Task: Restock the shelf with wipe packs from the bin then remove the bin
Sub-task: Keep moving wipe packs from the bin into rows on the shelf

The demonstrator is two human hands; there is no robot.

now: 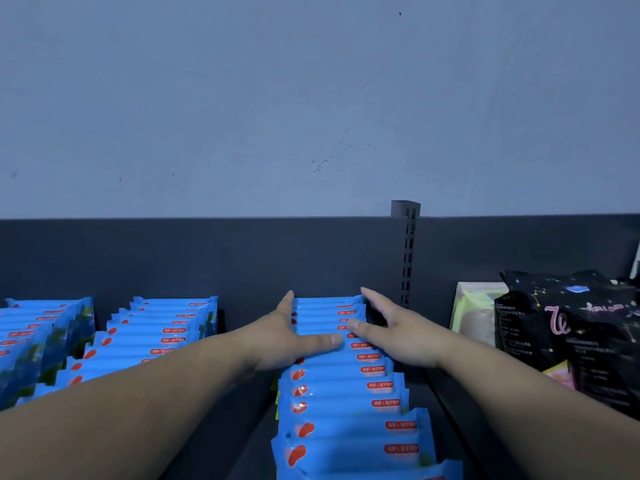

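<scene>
Now left hand (pixel 294 336) and right hand (pixel 391 334), fingers straight and spread, flank the wipe packs (pixel 346 403) on the shelf (pixel 242 265), just left of the slotted post (pixel 408 258); probably best to squeeze evenly, squaring the row; bin unseen.

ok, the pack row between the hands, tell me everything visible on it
The row is a file of glossy blue film packs with red marks and red labels, standing on edge one behind another, running front to back on the dark shelf. The left hand and right hand flank its far end, fingers straight, thumbs across the pack tops.
</scene>
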